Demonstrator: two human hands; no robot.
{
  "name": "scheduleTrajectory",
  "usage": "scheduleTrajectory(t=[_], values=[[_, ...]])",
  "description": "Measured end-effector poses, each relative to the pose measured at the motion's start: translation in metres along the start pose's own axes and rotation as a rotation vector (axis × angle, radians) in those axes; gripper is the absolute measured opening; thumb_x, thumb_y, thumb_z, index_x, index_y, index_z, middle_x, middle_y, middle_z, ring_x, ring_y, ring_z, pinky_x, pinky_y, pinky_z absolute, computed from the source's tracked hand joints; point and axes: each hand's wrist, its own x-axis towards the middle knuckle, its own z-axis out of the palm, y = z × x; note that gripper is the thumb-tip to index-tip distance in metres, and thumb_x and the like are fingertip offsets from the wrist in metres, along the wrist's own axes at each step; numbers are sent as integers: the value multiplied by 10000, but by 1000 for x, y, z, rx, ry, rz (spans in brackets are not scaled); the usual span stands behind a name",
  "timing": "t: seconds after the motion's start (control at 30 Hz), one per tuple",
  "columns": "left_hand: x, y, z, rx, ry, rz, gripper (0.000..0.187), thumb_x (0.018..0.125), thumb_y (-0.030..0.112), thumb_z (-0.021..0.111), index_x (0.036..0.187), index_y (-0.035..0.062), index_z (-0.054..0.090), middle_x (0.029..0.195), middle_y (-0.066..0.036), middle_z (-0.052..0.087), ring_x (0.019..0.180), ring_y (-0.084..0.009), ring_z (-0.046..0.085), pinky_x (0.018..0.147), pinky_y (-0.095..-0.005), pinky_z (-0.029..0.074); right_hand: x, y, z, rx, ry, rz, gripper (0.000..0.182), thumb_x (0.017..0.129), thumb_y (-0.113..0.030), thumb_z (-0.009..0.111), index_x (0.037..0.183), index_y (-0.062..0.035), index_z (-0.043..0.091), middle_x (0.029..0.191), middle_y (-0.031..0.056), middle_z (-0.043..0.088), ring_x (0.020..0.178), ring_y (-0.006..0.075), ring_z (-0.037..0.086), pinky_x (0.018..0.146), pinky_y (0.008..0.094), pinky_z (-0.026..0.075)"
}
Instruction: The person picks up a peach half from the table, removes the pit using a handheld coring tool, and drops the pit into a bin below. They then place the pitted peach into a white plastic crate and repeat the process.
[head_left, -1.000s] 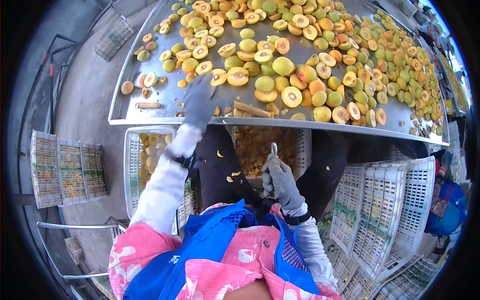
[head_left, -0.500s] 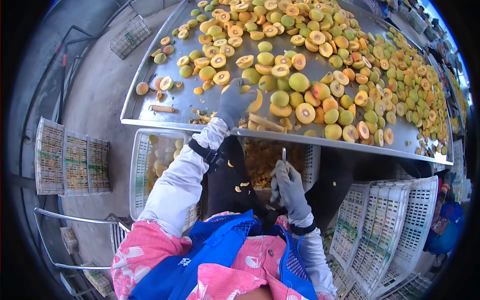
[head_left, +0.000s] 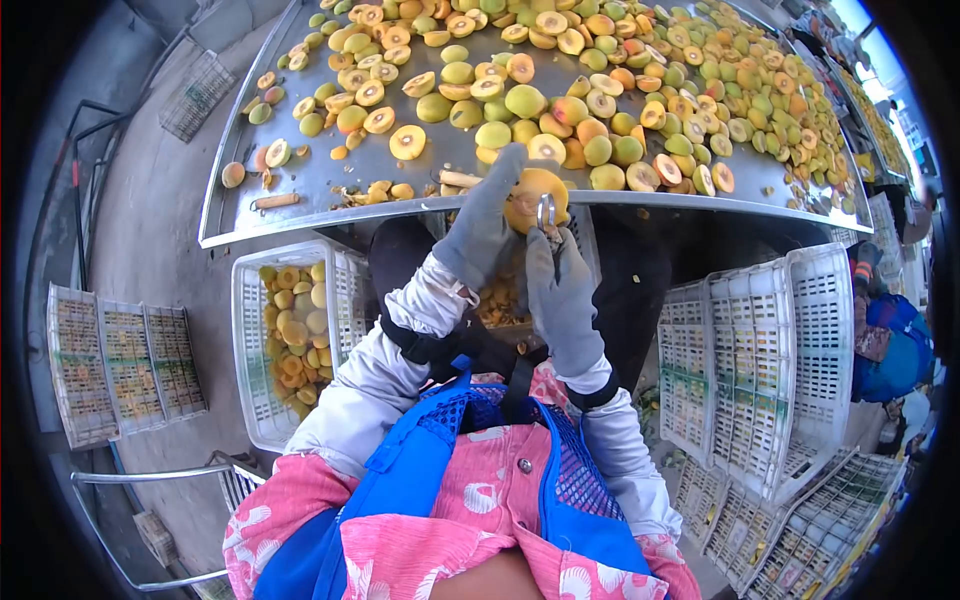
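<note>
My gloved left hand (head_left: 478, 232) is wrapped around a yellow peach half (head_left: 527, 192), held just over the near edge of the metal table (head_left: 225, 212). In my gloved right hand (head_left: 562, 300) is a small pitting tool with a looped metal blade (head_left: 546, 211), its loop up against the cut face of the peach half. Many halved peaches (head_left: 690, 120), cut faces and skins showing, are spread across the tabletop beyond my hands. A wooden-handled piece (head_left: 458, 179) lies close behind my left hand.
Left of my legs stands a white crate (head_left: 347, 300) holding peach halves (head_left: 300, 325). Orange scraps (head_left: 503, 302) show in a container below my hands. Crates are stacked at the right (head_left: 755, 360) and far left (head_left: 120, 360). Another wooden handle (head_left: 275, 201) lies near the table's left corner.
My left hand has come back from the tabletop with a peach half. My right hand has risen with the pitting tool to meet it. The view has shifted slightly.
</note>
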Motion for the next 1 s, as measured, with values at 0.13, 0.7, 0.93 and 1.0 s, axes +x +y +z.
scheduleTrajectory(t=[0.13,0.7,0.93,1.0], values=[[-9,0,21,-234,38,50,492,959,404,572,1241,10,484,1097,-128,613,955,-238,626,781,-352,555,-5,3,1,-20,93,-138,218,985,-200,531,1007,17,538,700,157,580,596,195,549,570,345,456],[0,26,15,75,-157,-55,370,1000,312,519,1166,-16,563,1048,-123,666,909,-218,657,780,-335,552,-13,-11,-21,309,-82,283,226,1000,-239,514,1028,-17,545,652,-6,512,552,80,482,494,267,408],[-2,3,42,104,247,-241,232,964,197,563,1021,-13,645,833,-79,666,700,-129,636,626,-234,521,-16,-7,-16,394,-204,441,221,1003,-297,504,985,-82,552,616,-15,482,444,64,419,402,261,381],[-3,0,48,278,332,-60,265,971,229,547,1026,-11,643,841,-87,665,670,-136,630,601,-254,529,-14,-30,-24,431,-223,573,263,1005,-353,480,945,-103,535,601,-21,459,426,67,394,381,263,356]])
